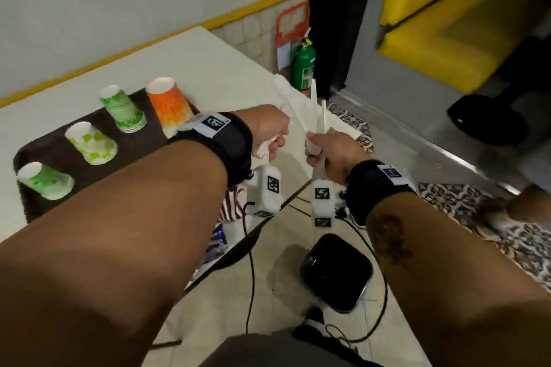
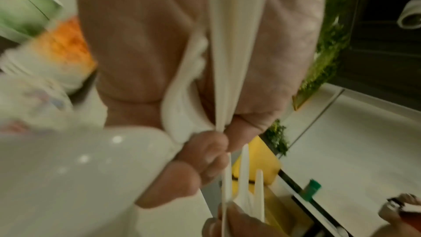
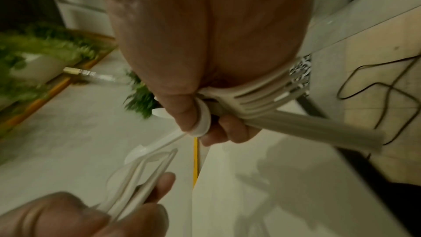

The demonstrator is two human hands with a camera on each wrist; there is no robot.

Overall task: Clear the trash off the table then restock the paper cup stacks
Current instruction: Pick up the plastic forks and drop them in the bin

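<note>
Head view: white table (image 1: 208, 68) against a pale wall with yellow trim; brown tray (image 1: 59, 155) bearing four inverted paper cup stacks (image 1: 168, 106); green fire extinguisher (image 1: 303, 67), yellow bench (image 1: 447, 48) and black bin (image 1: 337, 271) on tiled floor. Left hand (image 1: 268, 131) and right hand (image 1: 334, 152) over the table edge, each gripping white plastic cutlery (image 1: 316, 116).

Left wrist view: fingers (image 2: 209, 150) curled round plastic handles.

Right wrist view: plastic forks (image 3: 255, 96) clenched in the fist.
</note>
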